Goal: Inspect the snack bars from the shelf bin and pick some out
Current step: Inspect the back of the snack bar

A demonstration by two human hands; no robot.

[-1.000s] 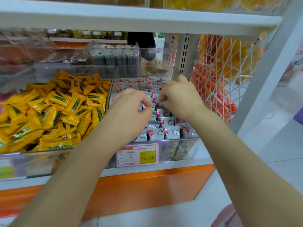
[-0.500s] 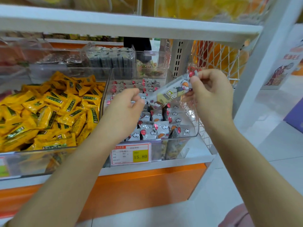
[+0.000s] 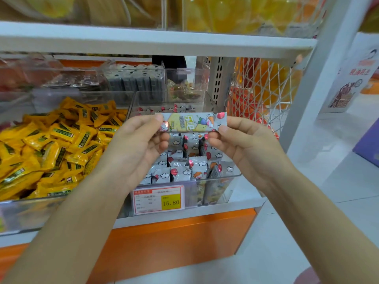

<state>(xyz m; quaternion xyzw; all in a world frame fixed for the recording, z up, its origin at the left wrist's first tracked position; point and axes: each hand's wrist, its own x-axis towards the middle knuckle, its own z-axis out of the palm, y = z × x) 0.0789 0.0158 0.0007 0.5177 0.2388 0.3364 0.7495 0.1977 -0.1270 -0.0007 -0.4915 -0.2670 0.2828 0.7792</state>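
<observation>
A snack bar (image 3: 191,122) in a grey wrapper with cartoon print and red balloons is held level above its clear bin (image 3: 229,187). My left hand (image 3: 139,146) pinches its left end and my right hand (image 3: 244,144) pinches its right end, printed face towards me. Below it, several more grey snack bars (image 3: 184,167) stand packed in the bin. A price tag (image 3: 159,199) reading 15.80 hangs on the bin's front.
A bin of yellow-wrapped snacks (image 3: 51,144) sits to the left. Clear bins with dark packets (image 3: 133,80) stand behind. The white shelf board (image 3: 155,43) runs overhead. A white net (image 3: 264,93) with orange goods and a white post (image 3: 311,78) stand at the right.
My right hand lifted one bar out of the bin. My left hand left the bin and took the bar's left end, so the bar is now held level between both hands.
</observation>
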